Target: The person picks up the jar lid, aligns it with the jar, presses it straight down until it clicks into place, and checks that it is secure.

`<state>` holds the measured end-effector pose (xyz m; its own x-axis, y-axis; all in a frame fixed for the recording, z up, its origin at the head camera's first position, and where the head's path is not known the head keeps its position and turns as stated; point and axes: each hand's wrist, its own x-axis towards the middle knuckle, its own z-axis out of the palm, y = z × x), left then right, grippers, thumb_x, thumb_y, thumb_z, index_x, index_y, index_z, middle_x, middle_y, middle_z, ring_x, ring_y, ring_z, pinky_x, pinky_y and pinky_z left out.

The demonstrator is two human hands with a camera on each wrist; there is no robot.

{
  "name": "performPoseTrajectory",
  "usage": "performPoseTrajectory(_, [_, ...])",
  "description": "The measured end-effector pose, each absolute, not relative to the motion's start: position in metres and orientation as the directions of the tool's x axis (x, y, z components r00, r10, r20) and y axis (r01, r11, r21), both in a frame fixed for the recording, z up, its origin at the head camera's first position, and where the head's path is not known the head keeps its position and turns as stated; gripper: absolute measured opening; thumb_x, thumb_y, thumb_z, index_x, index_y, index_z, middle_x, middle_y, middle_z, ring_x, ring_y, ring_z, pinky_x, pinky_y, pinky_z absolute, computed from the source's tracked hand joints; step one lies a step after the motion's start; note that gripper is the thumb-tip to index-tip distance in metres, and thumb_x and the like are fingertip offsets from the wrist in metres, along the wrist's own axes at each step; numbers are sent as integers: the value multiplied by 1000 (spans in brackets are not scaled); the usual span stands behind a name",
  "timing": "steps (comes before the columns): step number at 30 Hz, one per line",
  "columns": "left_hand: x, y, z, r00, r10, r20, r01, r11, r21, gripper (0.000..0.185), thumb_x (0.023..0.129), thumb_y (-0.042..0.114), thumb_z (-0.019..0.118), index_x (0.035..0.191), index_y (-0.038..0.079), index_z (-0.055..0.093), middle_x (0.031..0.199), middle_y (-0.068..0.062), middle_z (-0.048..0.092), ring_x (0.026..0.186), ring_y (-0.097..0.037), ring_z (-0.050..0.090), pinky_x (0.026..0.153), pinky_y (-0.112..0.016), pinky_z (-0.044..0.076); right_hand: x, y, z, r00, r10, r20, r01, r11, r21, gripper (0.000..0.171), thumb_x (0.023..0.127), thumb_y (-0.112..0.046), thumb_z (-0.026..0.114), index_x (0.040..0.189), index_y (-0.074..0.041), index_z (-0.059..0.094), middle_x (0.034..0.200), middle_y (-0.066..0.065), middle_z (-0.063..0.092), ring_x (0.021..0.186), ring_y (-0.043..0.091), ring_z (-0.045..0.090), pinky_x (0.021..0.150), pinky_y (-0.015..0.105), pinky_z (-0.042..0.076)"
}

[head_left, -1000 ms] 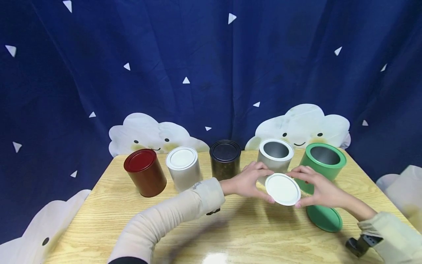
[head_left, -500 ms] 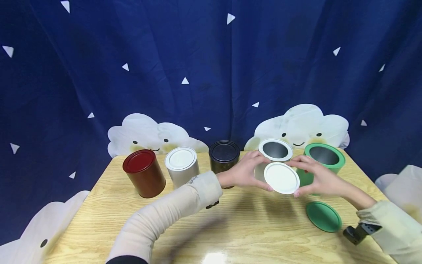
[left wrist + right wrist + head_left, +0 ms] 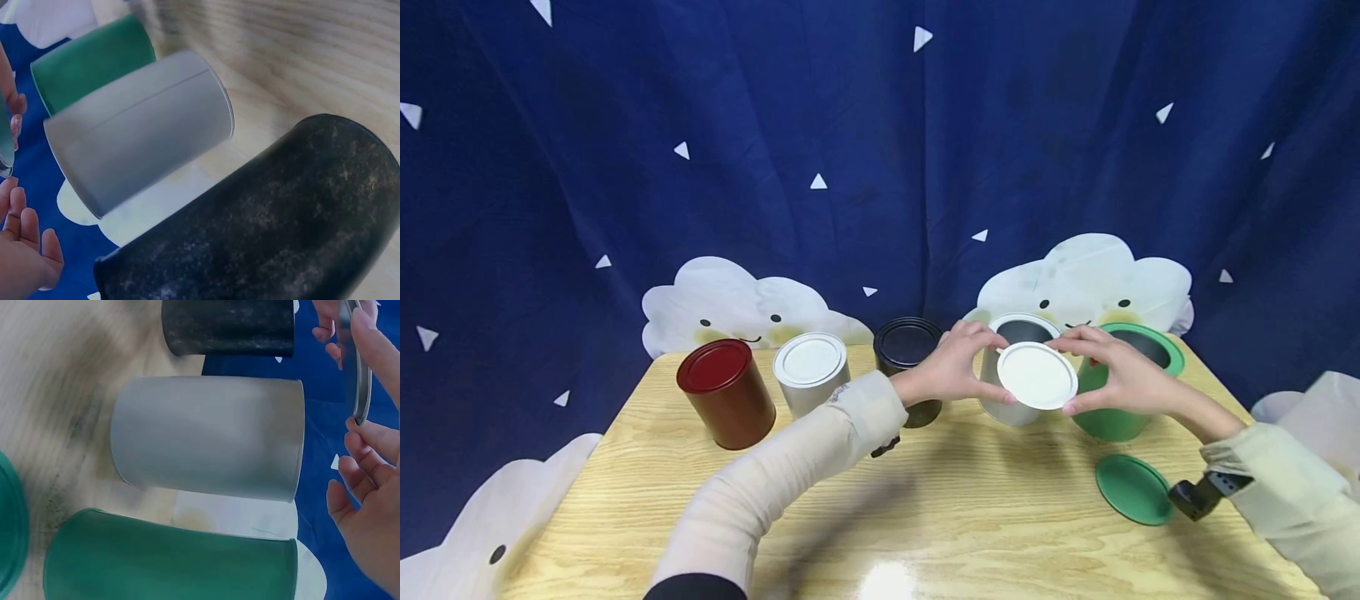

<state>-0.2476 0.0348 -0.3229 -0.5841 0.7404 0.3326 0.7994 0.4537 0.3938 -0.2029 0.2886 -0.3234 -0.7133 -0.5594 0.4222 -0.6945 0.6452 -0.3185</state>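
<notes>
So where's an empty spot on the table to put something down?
The front of the table is bare wood, from the near edge up to the left sleeve and the green lid. The back is crowded: the red can, white can, black can, open silver can and green can stand close in a row.

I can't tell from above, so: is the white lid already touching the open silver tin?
Apart. The right wrist view shows blue backdrop between the white lid, held by the right hand, and the rim of the silver tin.
</notes>
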Motion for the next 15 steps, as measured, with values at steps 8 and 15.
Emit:
performPoseTrajectory(8, [-260, 39, -319, -603, 744, 290, 773, 454, 443, 61, 69, 37, 78, 120, 11, 58, 111, -2, 52, 99, -15, 37, 81, -23, 28, -213, 291, -315, -743, -543, 391, -665, 658, -352, 73, 57, -27, 86, 117, 3, 56, 106, 3, 52, 86, 3, 42, 63, 28, 42])
performPoseTrajectory(15, [-272, 44, -314, -608, 740, 287, 764, 448, 464, 58, 73, 33, 76, 123, 11, 57, 119, -2, 51, 107, -17, 37, 88, -25, 29, -225, 295, -313, -765, -513, 389, -643, 646, -411, 67, 60, -21, 85, 118, 1, 56, 106, 3, 53, 86, 3, 42, 63, 27, 40])
